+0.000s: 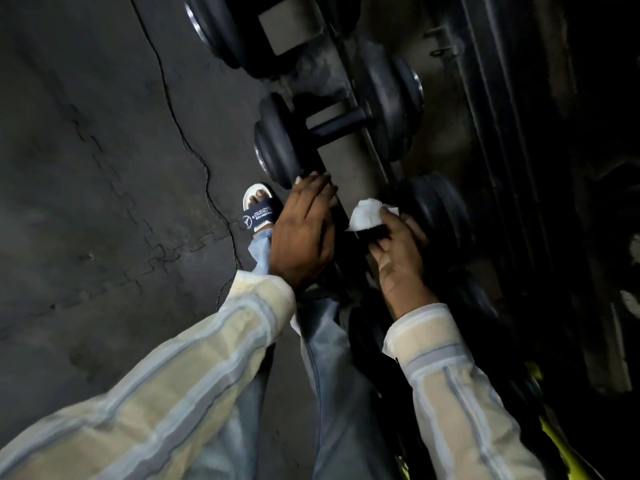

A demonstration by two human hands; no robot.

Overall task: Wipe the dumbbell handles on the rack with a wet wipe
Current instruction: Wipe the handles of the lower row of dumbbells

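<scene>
Black dumbbells lie across a grey rack rail that runs up the middle of the view. My right hand holds a white wet wipe against the handle of the near dumbbell, whose right head shows beyond my fingers. The handle itself is mostly hidden under the wipe and hand. My left hand rests with straight fingers on the left head of that same dumbbell, covering it. The dumbbell one place farther along shows its dark handle bare between two round heads.
A dark rubber floor with a long crack lies to the left. My foot in a sandal stands beside the rack. Another dumbbell sits at the top. Dark rack framing fills the right side.
</scene>
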